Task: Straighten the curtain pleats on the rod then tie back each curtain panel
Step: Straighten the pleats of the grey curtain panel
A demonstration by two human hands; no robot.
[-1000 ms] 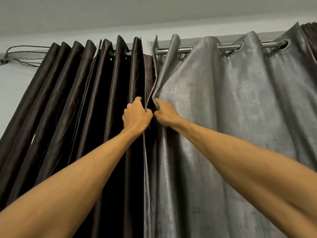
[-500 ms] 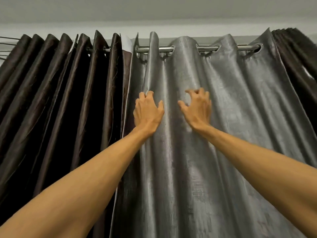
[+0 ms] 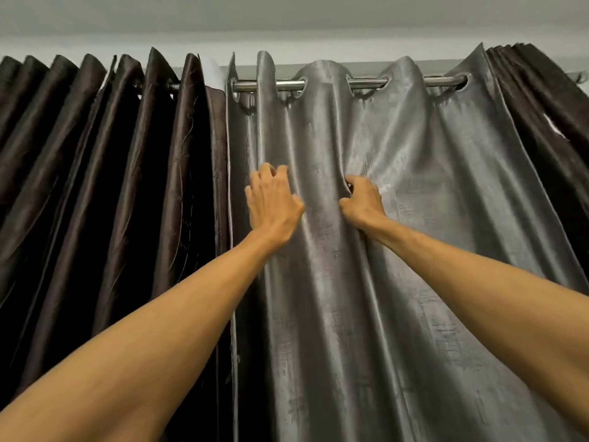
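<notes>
Overhead, left hand and right hand each clenched on a fold of the grey curtain panel.

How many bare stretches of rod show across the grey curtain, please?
4 rod stretches: one at the grey curtain's left edge, one past its first fold, one above the right hand, one near its right edge. Fabric hides the rest.
</notes>
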